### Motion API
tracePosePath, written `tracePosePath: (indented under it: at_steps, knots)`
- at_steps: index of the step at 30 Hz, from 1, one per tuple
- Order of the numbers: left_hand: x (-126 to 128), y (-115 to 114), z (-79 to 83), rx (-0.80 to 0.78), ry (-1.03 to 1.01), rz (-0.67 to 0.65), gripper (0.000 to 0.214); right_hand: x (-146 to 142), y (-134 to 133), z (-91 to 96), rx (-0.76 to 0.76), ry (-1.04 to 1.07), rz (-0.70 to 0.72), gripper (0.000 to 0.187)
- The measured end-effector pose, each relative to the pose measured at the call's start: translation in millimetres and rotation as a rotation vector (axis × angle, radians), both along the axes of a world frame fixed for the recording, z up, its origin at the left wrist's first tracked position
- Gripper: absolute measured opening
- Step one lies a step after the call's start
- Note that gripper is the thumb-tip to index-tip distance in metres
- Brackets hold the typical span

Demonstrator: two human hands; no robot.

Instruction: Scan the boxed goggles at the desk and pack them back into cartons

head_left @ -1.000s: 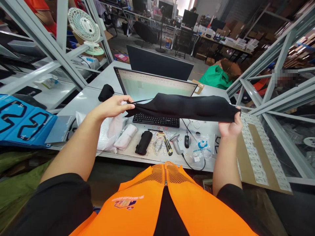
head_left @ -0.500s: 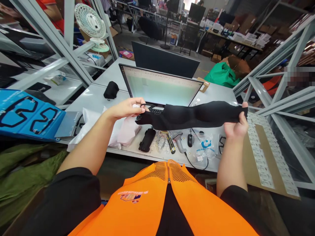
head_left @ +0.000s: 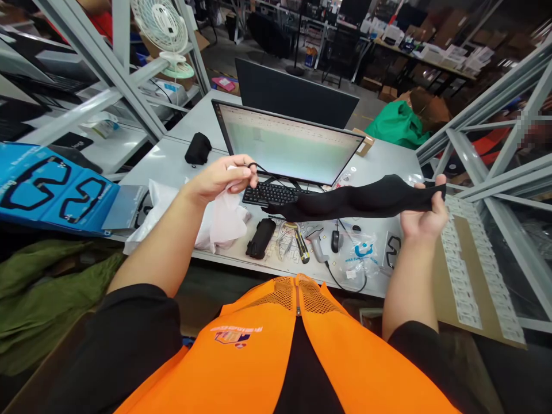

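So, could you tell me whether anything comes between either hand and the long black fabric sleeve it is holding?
Nothing visible does. The left hand pinches the thin loop at one end of the long black fabric sleeve, the right hand grips the other end directly, and the sleeve hangs above the black keyboard.

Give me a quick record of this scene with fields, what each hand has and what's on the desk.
left hand: left hand pinches a thin black loop at one end of the black fabric sleeve
right hand: right hand grips the other end of the sleeve
sleeve: stretched between the hands, held above the desk
desk: grey table with monitor, keyboard, mouse, barcode scanner, utility knife, folded black item
left of desk: white plastic bag, blue boxes
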State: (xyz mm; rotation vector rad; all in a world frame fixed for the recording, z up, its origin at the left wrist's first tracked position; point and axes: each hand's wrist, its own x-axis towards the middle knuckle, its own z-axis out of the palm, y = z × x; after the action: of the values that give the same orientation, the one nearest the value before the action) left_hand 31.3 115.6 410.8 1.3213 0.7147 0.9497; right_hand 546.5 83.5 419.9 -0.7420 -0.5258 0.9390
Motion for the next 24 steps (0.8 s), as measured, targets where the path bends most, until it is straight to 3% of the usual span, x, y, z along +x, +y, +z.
tracePosePath:
  at_steps: [13, 24]
  knots:
    - [-20, 26, 30.5, 0.070, -0.045, 0.209, 0.033, 0, -2, -13.5, 0.018, -0.005, 0.031, 0.032]
    - [-28, 32, 25.6, 0.052, -0.047, 0.315, 0.048, 6, -1, -18.6, 0.016, 0.031, 0.048, 0.027]
